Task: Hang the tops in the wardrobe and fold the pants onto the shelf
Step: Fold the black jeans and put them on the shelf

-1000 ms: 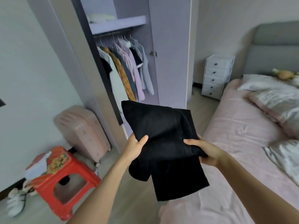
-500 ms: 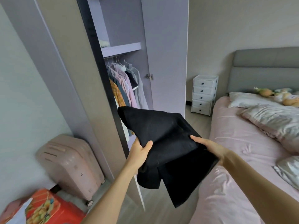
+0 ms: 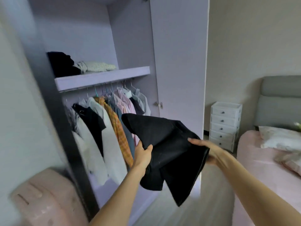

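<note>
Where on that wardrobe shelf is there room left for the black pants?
The shelf is bare from the pale folded garment rightward to the wardrobe side wall. Its left end is crowded by a dark folded pile. Both hands hold the black pants.

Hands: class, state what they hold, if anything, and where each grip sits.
Folded black pants: left hand grips the left edge, right hand the right.

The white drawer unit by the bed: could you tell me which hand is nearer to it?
Right. The right hand grips the black pants on the side facing the white drawer unit; the left hand holds their far edge, by the hanging tops.
</note>
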### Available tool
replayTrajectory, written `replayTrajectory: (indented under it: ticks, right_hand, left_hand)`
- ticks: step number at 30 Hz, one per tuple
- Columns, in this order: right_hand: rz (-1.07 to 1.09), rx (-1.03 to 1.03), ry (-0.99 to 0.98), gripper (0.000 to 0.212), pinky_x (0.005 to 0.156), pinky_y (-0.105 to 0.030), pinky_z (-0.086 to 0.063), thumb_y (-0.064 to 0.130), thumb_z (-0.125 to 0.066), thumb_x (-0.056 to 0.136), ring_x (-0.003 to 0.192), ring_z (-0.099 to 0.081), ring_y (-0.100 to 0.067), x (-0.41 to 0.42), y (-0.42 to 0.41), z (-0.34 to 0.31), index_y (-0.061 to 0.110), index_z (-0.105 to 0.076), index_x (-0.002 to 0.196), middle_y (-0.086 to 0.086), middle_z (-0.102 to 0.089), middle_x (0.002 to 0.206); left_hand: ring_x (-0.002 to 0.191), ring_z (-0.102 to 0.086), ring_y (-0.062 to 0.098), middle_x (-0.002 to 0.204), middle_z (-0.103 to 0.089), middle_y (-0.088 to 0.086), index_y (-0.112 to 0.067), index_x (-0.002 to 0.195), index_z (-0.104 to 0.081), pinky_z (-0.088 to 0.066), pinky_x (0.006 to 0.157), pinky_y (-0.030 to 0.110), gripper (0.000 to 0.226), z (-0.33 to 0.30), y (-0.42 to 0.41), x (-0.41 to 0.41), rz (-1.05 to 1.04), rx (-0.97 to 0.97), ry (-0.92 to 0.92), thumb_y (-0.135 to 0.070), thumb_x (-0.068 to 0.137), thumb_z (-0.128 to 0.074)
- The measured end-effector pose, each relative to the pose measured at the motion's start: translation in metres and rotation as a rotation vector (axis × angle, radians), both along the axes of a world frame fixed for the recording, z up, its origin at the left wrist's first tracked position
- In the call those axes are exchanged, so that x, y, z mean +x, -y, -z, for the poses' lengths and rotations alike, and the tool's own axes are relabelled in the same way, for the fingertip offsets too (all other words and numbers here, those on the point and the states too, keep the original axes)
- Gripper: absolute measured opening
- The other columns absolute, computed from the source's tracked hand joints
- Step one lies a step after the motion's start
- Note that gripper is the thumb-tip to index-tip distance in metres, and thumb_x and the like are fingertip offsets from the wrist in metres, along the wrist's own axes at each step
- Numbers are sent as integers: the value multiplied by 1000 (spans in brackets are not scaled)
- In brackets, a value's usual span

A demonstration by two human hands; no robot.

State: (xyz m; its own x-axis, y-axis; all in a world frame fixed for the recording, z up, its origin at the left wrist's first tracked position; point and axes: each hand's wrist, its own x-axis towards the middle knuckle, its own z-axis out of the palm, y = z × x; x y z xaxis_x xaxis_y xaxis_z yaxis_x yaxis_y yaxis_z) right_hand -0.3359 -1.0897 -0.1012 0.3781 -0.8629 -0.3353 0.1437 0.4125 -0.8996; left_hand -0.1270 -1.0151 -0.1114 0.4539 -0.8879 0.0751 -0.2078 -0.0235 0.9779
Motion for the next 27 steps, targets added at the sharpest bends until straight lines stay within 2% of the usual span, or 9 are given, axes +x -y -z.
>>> replayTrajectory:
  ticks: [3,6,9,12,17,22,24,27]
  right_hand:
    - [-17,-111,-53,34,66,-34,-53,13,-61,88,88,-65,-29,13,101,-24,7,-53,120,-14,-67,103]
    - [-18,-209,-14,31,65,-33,-51,11,-52,93,93,-61,-24,39,159,-48,23,-46,121,-5,-61,108]
    - [-61,-298,41,30,64,-30,-49,10,-49,95,92,-60,-19,80,216,-81,29,-43,116,2,-59,107]
    - [-108,-400,114,30,66,-27,-48,11,-49,95,95,-58,-16,124,248,-113,27,-41,119,5,-57,107]
    - [-170,-557,216,31,74,-27,-48,12,-52,94,97,-58,-19,200,288,-173,20,-42,123,-1,-56,112]
    - [-288,-635,328,20,56,-18,-51,8,-53,92,84,-62,-13,282,319,-235,17,-48,109,0,-62,99]
    - [-359,-655,346,19,59,-23,-53,5,-52,92,80,-62,-15,324,329,-257,15,-50,109,-3,-63,96]
    - [-485,-666,320,14,67,-30,-52,1,-50,91,72,-60,-17,392,337,-288,14,-56,91,-4,-64,81]
  left_hand:
    - [133,-37,24,145,-40,2,-15,145,-30,-29,108,30,50,-30,96,10,-109,-21,100,-17,97,-46]
    - [135,-36,25,147,-39,4,-13,146,-30,-30,112,37,51,-60,148,29,-155,-51,167,-18,98,-46]
    - [133,-38,25,145,-41,5,-15,146,-29,-32,111,41,52,-97,194,62,-241,-133,208,-18,97,-47]
    - [129,-43,25,141,-45,4,-13,143,-35,-36,108,42,48,-136,216,99,-311,-203,252,-16,97,-48]
    - [123,-50,23,134,-53,4,-12,137,-43,-40,105,43,42,-199,235,161,-390,-391,317,-10,96,-49]
    - [118,-53,20,129,-55,0,-16,135,-41,-42,104,39,45,-262,243,236,-458,-500,312,-9,93,-53]
    - [115,-55,21,124,-57,0,-15,127,-45,-44,102,39,38,-284,244,275,-511,-494,352,-9,91,-56]
    - [113,-55,24,123,-56,3,-14,127,-45,-45,100,41,39,-315,242,340,-615,-410,401,-10,90,-58]
